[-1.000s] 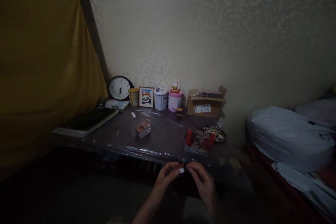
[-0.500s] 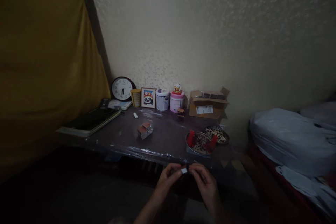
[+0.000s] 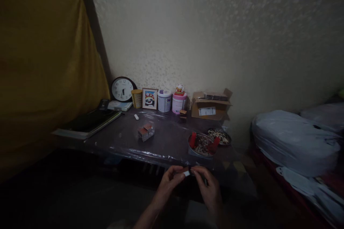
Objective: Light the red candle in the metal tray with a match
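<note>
In front of the table's near edge, my left hand (image 3: 170, 183) pinches a small matchbox (image 3: 186, 172) with a brown top and a pale side. My right hand (image 3: 208, 185) is closed at the matchbox's right end, thumb and forefinger together around a dark part too small to make out. Just beyond my hands stands a round tin (image 3: 200, 153) of dark and pale bits with two red pieces at its rim. Behind it lies a shallow round dish (image 3: 219, 136) of pale sticks like matchsticks. A group of small brown-topped boxes (image 3: 146, 132) sits left of them.
A table (image 3: 166, 136) under shiny plastic carries a clock (image 3: 123, 89), a yellow cup (image 3: 137, 99), a panda picture (image 3: 149, 98), two lidded tubs, an open carton (image 3: 211, 109) and books (image 3: 88, 125). A yellow curtain (image 3: 48, 61) hangs left; white bags (image 3: 292, 143) lie right.
The whole view has shifted slightly, so the table's things appear a little further left. Both hands stay together at the matchbox, whose brown top shows more clearly now.
</note>
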Demonstrator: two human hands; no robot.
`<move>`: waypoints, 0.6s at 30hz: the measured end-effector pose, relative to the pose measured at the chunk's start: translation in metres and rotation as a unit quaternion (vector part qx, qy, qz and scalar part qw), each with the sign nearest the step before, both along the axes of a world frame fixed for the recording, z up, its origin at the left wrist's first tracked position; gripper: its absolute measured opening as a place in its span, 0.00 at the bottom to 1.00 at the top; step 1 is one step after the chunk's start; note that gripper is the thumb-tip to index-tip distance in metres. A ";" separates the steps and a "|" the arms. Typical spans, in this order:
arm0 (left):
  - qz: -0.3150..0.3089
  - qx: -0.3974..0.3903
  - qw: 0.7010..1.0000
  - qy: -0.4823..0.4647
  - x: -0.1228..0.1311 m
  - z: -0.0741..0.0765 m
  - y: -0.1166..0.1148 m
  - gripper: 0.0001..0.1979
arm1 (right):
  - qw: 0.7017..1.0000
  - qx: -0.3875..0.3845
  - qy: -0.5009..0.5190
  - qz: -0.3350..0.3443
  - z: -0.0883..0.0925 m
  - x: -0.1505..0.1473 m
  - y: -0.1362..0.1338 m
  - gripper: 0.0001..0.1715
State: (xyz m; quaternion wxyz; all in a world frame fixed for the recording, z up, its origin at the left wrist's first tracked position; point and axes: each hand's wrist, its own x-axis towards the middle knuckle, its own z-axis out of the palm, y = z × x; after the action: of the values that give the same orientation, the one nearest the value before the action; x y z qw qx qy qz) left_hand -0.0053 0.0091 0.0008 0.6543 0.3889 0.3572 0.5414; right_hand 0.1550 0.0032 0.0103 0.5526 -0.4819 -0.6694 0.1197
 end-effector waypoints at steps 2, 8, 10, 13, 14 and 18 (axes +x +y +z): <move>0.004 -0.004 1.000 -0.002 0.000 0.001 0.000 0.16 | 1.000 -0.002 -0.004 -0.001 0.001 0.000 0.000 0.07; 0.018 -0.009 0.999 -0.030 0.001 0.000 0.001 0.14 | 1.000 0.030 -0.005 -0.007 0.003 -0.001 0.001 0.06; 0.017 -0.011 0.999 -0.036 0.001 0.000 0.001 0.14 | 0.999 0.044 -0.003 -0.005 0.004 -0.002 0.000 0.06; 0.025 -0.008 0.999 -0.042 0.002 0.001 0.001 0.14 | 0.998 0.056 -0.004 0.007 0.007 -0.006 -0.001 0.06; 0.029 -0.008 0.999 -0.044 0.002 0.002 0.001 0.14 | 0.998 0.056 -0.007 0.011 0.008 -0.008 -0.002 0.06; 0.040 -0.008 0.998 -0.044 0.002 0.004 0.001 0.14 | 0.998 0.051 -0.027 0.016 0.009 -0.012 -0.002 0.07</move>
State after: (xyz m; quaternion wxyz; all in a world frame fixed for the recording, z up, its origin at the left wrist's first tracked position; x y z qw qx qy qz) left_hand -0.0030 0.0105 0.0049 0.6503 0.3449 0.3479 0.5806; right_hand 0.1431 0.0009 0.0193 0.5558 -0.4459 -0.6970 0.0809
